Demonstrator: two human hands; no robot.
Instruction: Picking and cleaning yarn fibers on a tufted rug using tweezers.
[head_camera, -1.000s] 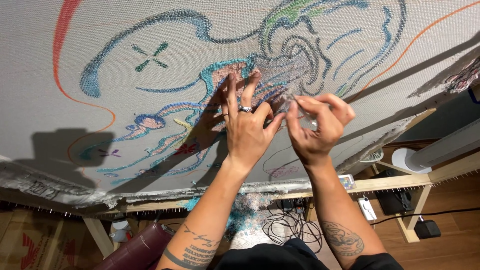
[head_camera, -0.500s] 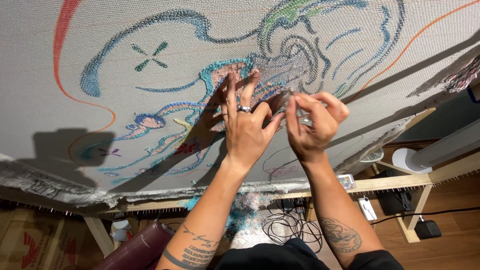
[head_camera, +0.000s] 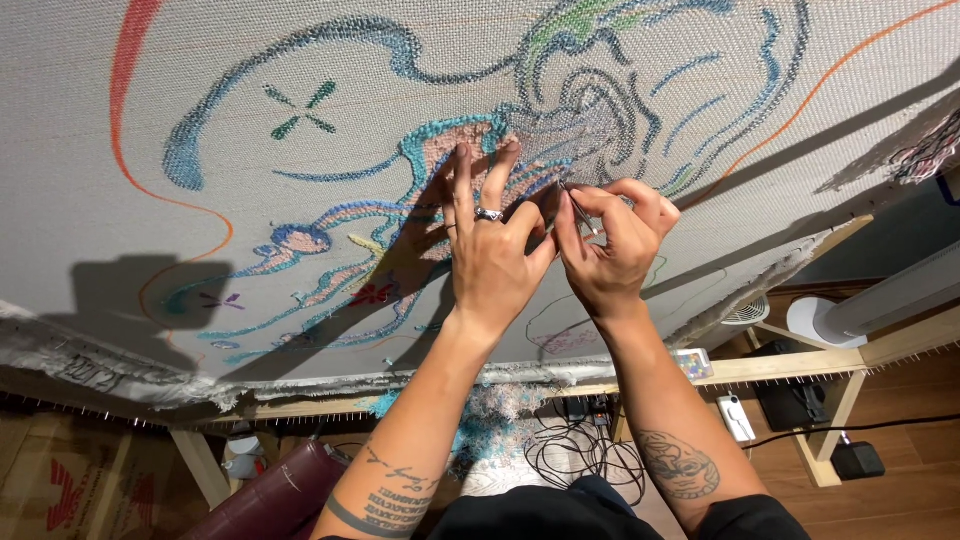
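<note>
A large grey tufting cloth (head_camera: 300, 330) with blue, teal, green and orange yarn lines is stretched on a wooden frame (head_camera: 780, 368). My left hand (head_camera: 492, 258), with a ring, presses flat on the cloth beside a pink and teal tufted patch (head_camera: 450, 150), fingers spread upward. My right hand (head_camera: 612, 240) is just to the right of it, fingers pinched on a thin metal tool (head_camera: 578, 212) whose tip points at the cloth. The two hands touch at the thumbs.
Below the frame lie tangled black cables (head_camera: 580, 455), teal yarn scraps (head_camera: 480, 425), a dark red roll (head_camera: 270, 500) and a cardboard box (head_camera: 60, 490). A white fan (head_camera: 750, 312) and a white cylinder (head_camera: 880, 300) stand at the right on the wood floor.
My right hand has shifted slightly left and closer to my left hand, still pinching the thin tool. My left hand stays pressed on the cloth.
</note>
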